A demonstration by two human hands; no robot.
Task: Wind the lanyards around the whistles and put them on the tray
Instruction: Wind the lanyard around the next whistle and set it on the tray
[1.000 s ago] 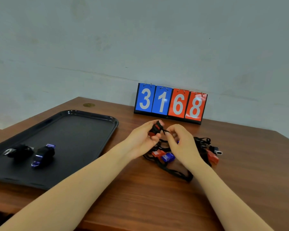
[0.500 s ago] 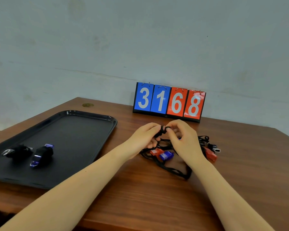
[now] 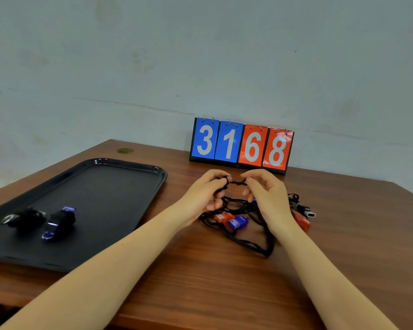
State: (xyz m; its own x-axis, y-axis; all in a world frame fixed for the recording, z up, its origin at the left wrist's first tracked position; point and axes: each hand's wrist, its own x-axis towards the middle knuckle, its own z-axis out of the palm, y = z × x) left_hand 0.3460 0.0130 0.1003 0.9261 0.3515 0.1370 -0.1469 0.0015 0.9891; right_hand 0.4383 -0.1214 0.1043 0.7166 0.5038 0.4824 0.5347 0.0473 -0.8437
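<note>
Black tray [image 3: 129, 166], black lanyards [image 3: 243, 244]

the tray [image 3: 129, 177] lies on the table [image 3: 343, 234], left of the pile of whistles [image 3: 236, 221]. two wound whistles [image 3: 46, 220] lie in the tray's near left part. behind the pile stands the number board [image 3: 242, 145]. both hands [image 3: 205, 194] are above the pile.

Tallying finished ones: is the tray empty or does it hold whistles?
Not empty. Two wound whistles lie in the tray at its near left end.
</note>
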